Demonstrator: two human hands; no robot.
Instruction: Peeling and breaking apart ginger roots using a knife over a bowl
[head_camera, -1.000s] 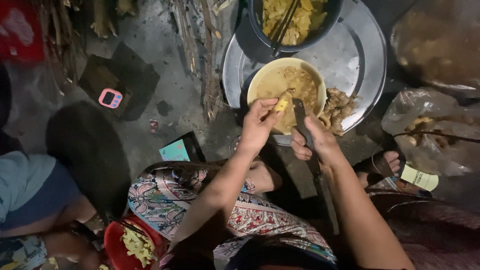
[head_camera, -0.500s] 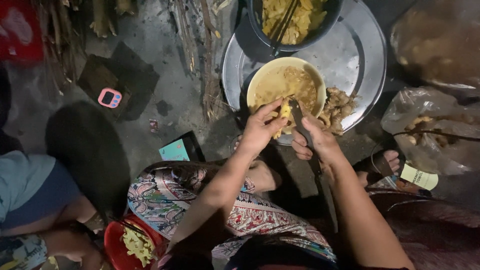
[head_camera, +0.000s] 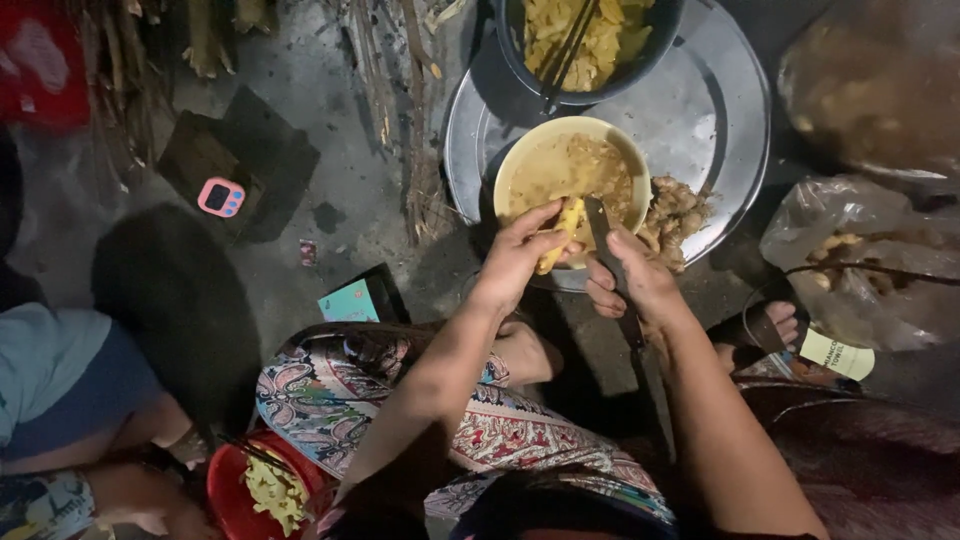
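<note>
My left hand (head_camera: 520, 255) holds a small yellow piece of vegetable (head_camera: 560, 232) over the near edge of a cream bowl (head_camera: 520, 160) of brownish liquid. My right hand (head_camera: 640, 280) grips a knife (head_camera: 600, 225) whose dark blade points up beside the yellow piece. Both hands meet over the bowl's rim. The bowl sits on a large round metal tray (head_camera: 720, 110). My patterned skirt (head_camera: 400, 400) covers my knees below.
A dark bowl (head_camera: 590, 50) of yellow strips with a utensil stands on the tray's far side, and a peel pile (head_camera: 680, 215) lies by the cream bowl. Plastic bags (head_camera: 870, 250) lie right. A red bowl (head_camera: 260, 490), another person's leg (head_camera: 70, 390) and a pink gadget (head_camera: 220, 197) are left.
My hands have shifted slightly toward me over the bowl's rim, and the knife blade now stands closer beside the yellow piece.
</note>
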